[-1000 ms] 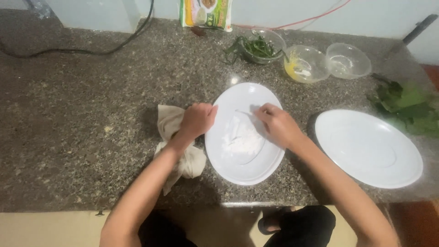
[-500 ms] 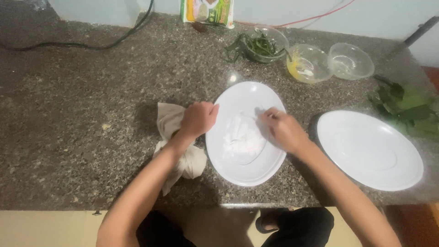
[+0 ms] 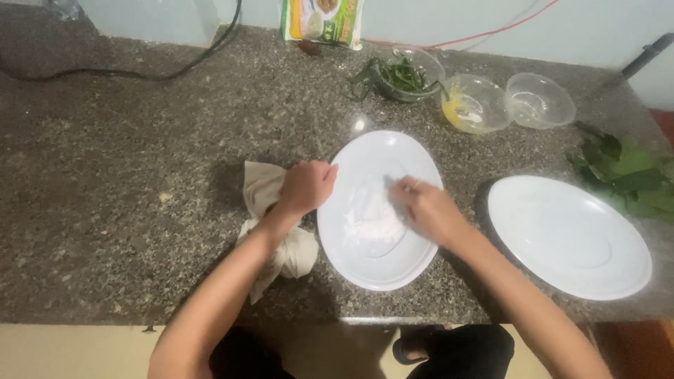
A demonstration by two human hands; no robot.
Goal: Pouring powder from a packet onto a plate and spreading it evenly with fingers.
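Observation:
A white oval plate (image 3: 365,158) lies on the speckled granite counter (image 3: 140,175), with a thin patch of white powder (image 3: 372,217) spread in its middle. My left hand (image 3: 306,187) grips the plate's left rim, fingers curled over the edge. My right hand (image 3: 428,209) rests over the right side of the plate, fingertips down in the powder. A crumpled beige cloth (image 3: 281,235) lies just left of the plate, partly under my left wrist.
A second white plate (image 3: 569,235) sits to the right. Behind stand a glass bowl of green leaves (image 3: 404,74), a bowl with yellow liquid (image 3: 474,105) and an empty clear bowl (image 3: 539,100). Loose leaves (image 3: 625,172) lie far right; a packet (image 3: 321,21) and black cable (image 3: 140,70) at back.
My right hand has slid a little down and right across the powder in the plate. My left hand has kept its hold on the rim.

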